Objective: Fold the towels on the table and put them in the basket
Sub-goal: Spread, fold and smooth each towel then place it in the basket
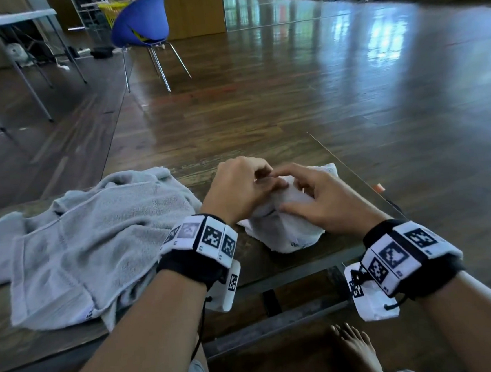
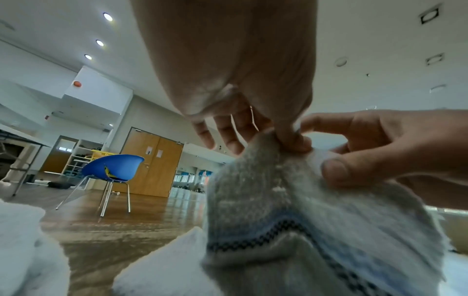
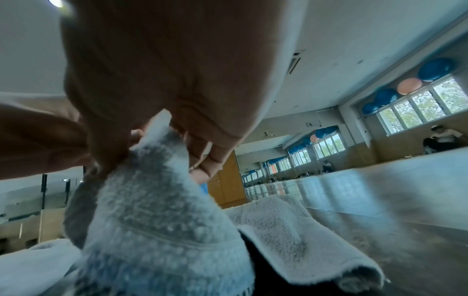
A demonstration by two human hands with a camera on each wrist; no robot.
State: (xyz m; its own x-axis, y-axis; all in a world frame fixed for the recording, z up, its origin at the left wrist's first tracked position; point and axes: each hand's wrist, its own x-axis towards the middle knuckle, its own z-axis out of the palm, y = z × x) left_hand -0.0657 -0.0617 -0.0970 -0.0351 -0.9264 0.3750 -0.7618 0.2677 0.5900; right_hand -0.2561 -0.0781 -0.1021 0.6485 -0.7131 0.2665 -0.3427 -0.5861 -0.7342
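A small white towel [image 1: 286,229] with a blue and black border stripe [image 2: 291,226] lies bunched on the dark wooden table [image 1: 326,253], near its right front corner. Both hands lift its top into a peak. My left hand [image 1: 263,181] pinches that peak between thumb and finger [image 2: 291,142]. My right hand [image 1: 291,191] grips the same peak from the right, its thumb [image 2: 334,172] pressed against the cloth. In the right wrist view the towel [image 3: 157,210] rises between the right hand's thumb and fingers [image 3: 205,166]. A larger grey towel [image 1: 96,241] lies crumpled to the left.
The table's front edge [image 1: 275,280] runs just under my wrists, and my bare foot [image 1: 360,350] shows below it. A blue chair [image 1: 140,21] stands on the wooden floor beyond, with a yellow basket [image 1: 110,10] behind it. A white table [image 1: 5,19] is at far left.
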